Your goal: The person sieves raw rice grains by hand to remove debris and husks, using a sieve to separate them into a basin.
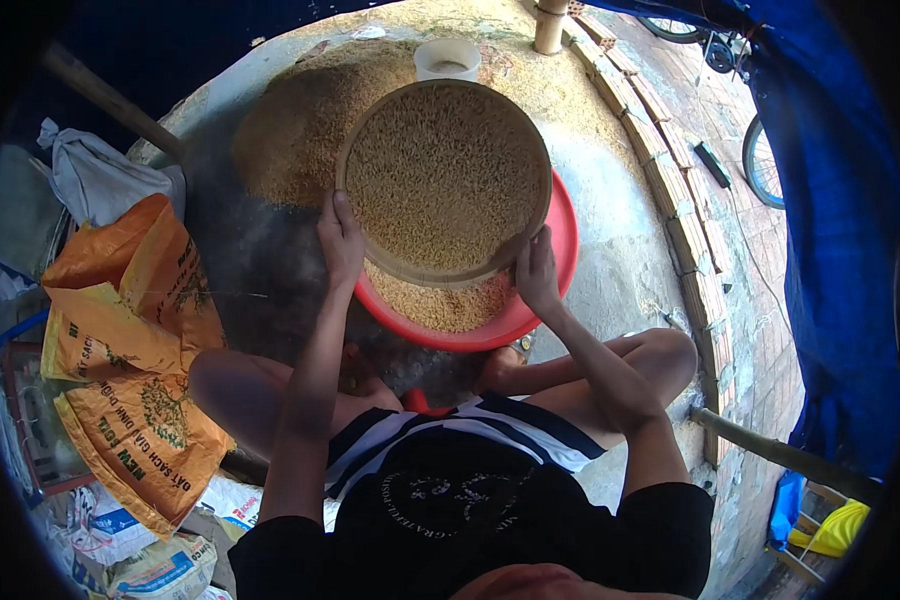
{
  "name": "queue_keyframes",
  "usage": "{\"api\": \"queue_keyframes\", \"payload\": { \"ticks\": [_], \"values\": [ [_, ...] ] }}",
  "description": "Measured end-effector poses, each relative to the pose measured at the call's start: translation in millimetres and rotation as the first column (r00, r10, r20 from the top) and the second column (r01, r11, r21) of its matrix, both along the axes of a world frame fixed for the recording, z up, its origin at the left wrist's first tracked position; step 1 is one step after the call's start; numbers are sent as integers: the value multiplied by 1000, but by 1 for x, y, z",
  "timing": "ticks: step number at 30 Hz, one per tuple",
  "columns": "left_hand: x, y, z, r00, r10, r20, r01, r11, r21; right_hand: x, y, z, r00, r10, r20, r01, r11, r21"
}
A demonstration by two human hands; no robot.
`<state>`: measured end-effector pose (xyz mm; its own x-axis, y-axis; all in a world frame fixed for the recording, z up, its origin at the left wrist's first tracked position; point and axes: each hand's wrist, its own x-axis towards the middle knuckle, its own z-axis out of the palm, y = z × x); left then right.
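A round sieve (pixel 442 283) spread with grain or husks (pixel 440 175) is held up between my two hands. My left hand (pixel 342 240) grips its left rim, thumb on top. On the lower right rim, my right hand (pixel 537 270) has its fingers closed round the edge. Beneath the sieve stands a wide red basin (pixel 567 235), partly covered by it. Pale yellow grain (pixel 450 305) lies in the basin. Just beyond the sieve is a white tub (pixel 447 58) with a little material inside.
A heap of husks (pixel 290 140) lies on the floor at the left. Orange sacks (pixel 135 340) and a white sack (pixel 110 175) sit to my left. A low brick edge (pixel 670 190) curves along the right, with a blue tarp (pixel 835 240) and bicycle wheel (pixel 765 165) beyond.
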<state>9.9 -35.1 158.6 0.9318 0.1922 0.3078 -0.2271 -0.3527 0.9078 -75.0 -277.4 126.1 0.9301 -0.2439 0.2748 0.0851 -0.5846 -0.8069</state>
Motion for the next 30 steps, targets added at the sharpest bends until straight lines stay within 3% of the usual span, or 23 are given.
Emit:
{"api": "queue_keyframes", "payload": {
  "ticks": [2,4,5,6,7,9,10,14,16,17,19,21,23,24,25,26,28,30],
  "values": [
    [9,7,-40,1000,-14,16,13,999,39,-4,1,-11,1000,-18,-1,18,1000,1],
    [14,5,-88,999,-26,45,22,997,76,5,-4,-55,995,-38,-90,28,993,-114],
    [9,3,-110,998,51,-48,-40,976,216,6,-7,-64,995,-35,-94,25,994,-110],
    [2,3,-119,982,139,-131,-84,929,359,5,-12,-70,939,-54,-340,48,999,-26],
    [-1,5,-126,981,141,-133,-84,928,363,4,-16,-76,825,-48,-563,91,995,49],
    [-1,4,-126,927,101,-362,62,908,413,2,-20,-81,810,14,-586,68,991,117],
    [0,3,-119,928,102,-358,59,910,411,1,-21,-81,790,77,-608,46,982,184],
    [-1,5,-58,990,57,-128,-9,936,352,0,-16,-48,887,-22,-460,43,998,35],
    [-6,0,-10,997,-14,-79,21,996,83,-7,-4,3,998,34,-58,-29,995,98],
    [-4,0,1,997,-12,-72,18,997,77,-6,-7,0,1000,25,19,-26,999,34],
    [-4,1,10,1000,-12,-1,12,1000,6,2,-7,3,1000,25,-1,-25,998,59],
    [10,1,-23,1000,-8,-1,8,1000,1,7,-8,-8,999,28,-37,-24,995,92],
    [17,4,-70,1000,-1,7,1,1000,4,18,-13,-39,1000,11,28,-9,996,-90],
    [16,5,-95,996,33,-85,-20,988,151,14,-12,-43,1000,17,23,-15,996,-83],
    [13,6,-106,982,80,-172,-26,956,294,9,-12,-47,962,-8,-274,23,998,51],
    [10,7,-117,981,85,-174,-30,955,296,5,-14,-50,839,6,-544,99,982,162],
    [0,3,-123,888,125,-442,51,929,367,0,-20,-60,798,65,-599,76,975,208],
    [1,5,-123,887,115,-447,64,928,367,-3,-23,-60,752,117,-649,67,965,253]
  ]
}}
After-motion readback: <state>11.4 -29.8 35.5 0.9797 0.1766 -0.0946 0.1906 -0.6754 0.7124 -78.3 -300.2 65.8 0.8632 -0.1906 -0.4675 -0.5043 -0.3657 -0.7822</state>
